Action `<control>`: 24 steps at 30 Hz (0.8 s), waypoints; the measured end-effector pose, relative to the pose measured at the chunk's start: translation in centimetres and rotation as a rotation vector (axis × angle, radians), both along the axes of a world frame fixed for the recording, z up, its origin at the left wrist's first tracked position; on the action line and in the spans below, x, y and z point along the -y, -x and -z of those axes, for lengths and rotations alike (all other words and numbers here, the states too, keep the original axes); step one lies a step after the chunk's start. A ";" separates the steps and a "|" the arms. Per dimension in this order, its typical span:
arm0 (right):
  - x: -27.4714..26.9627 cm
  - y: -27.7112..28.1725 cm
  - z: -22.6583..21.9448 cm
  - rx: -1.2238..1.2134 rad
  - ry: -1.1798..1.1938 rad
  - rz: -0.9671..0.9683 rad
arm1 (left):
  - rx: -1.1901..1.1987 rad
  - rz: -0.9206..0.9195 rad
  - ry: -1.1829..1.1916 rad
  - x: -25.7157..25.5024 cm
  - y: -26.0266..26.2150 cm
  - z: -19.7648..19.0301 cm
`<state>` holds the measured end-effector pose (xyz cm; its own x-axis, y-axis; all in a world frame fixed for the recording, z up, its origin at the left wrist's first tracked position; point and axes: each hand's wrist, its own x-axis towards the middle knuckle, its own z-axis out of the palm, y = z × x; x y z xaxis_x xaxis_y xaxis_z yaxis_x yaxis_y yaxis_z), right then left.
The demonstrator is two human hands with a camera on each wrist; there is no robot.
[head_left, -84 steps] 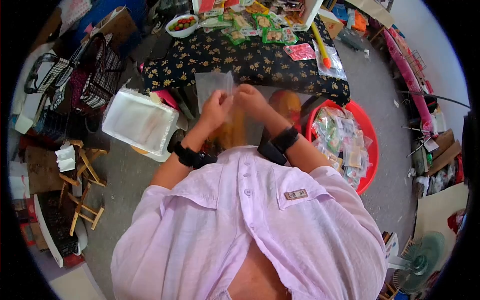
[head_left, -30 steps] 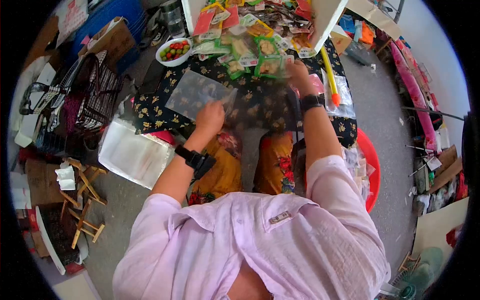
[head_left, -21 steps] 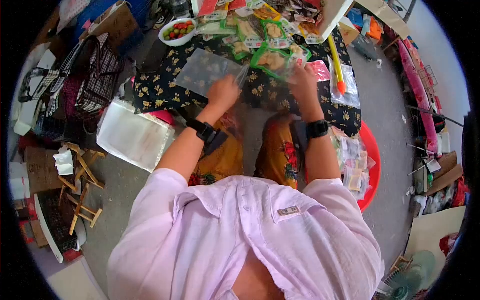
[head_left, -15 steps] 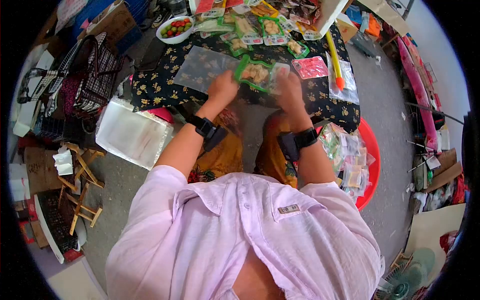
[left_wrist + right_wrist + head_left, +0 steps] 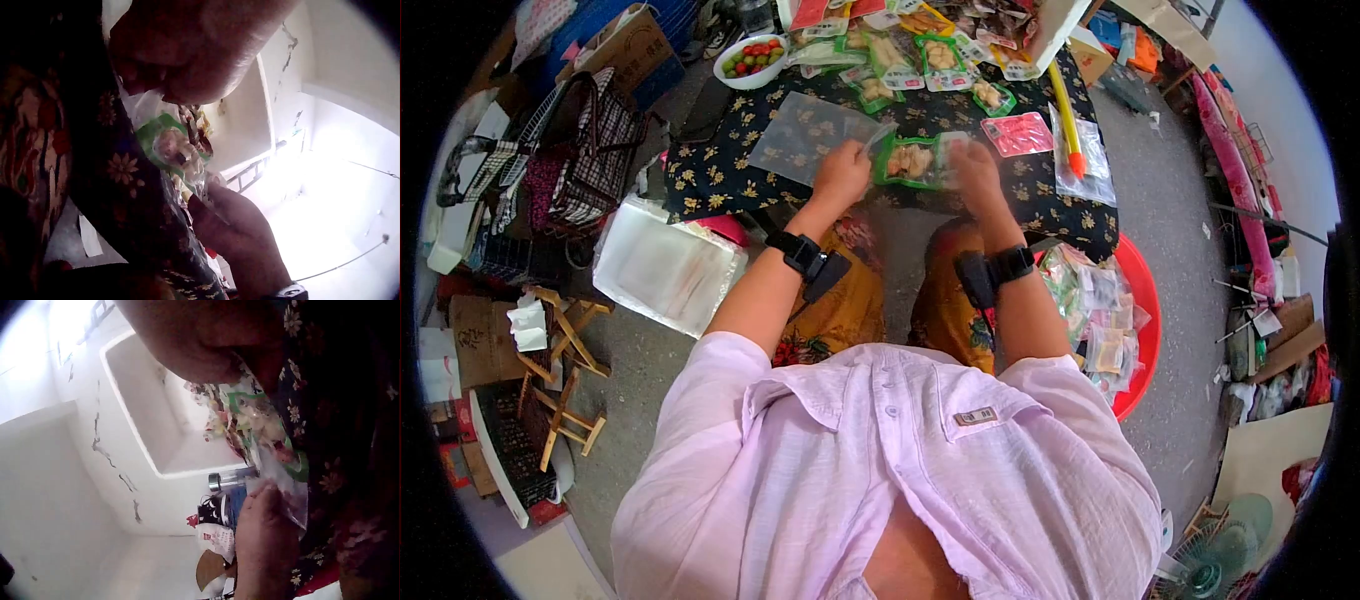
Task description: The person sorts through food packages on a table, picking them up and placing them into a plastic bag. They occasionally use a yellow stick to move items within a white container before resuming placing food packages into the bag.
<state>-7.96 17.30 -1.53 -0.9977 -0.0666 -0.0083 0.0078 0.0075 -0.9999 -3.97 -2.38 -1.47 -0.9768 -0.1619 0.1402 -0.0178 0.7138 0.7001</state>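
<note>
In the head view my left hand (image 5: 843, 172) pinches the mouth edge of a clear plastic bag (image 5: 800, 138), which lies flat on the dark flowered cloth. My right hand (image 5: 977, 178), slightly blurred, grips the right end of a green-edged clear food packet (image 5: 908, 160) with pale pieces inside. The packet's left end is right at the bag's mouth. From the left wrist the packet (image 5: 172, 147) shows between both hands. In the right wrist view the clear bag (image 5: 284, 487) runs from my left hand (image 5: 265, 531) towards the packet (image 5: 259, 422).
Several similar packets (image 5: 890, 60) lie at the back, before a white box (image 5: 1065, 35). A bowl of small red and green fruit (image 5: 750, 62) stands at back left. To the right are a red packet (image 5: 1018, 134), a yellow tube (image 5: 1065, 115) and a red tub (image 5: 1145, 300) of packets.
My right hand left the bag, reached to the pile, took the green-edged packet and brought it left to the bag's mouth. My left hand laid the bag on the cloth, still holding its edge.
</note>
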 end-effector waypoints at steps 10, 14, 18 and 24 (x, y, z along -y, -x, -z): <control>4.0 -0.1 1.6 0.098 0.440 -0.022 | -0.168 0.050 0.271 -1.4 -0.4 0.1; 6.8 1.1 4.3 0.101 0.447 -0.095 | -0.228 0.049 0.274 -1.6 -0.8 -1.0; 5.4 -1.3 -2.4 0.247 -0.018 -0.370 | -0.260 0.066 0.310 0.0 -0.6 -0.5; 3.9 -0.1 -2.5 0.216 -0.175 -0.515 | -0.356 0.063 0.420 0.5 -0.9 -1.1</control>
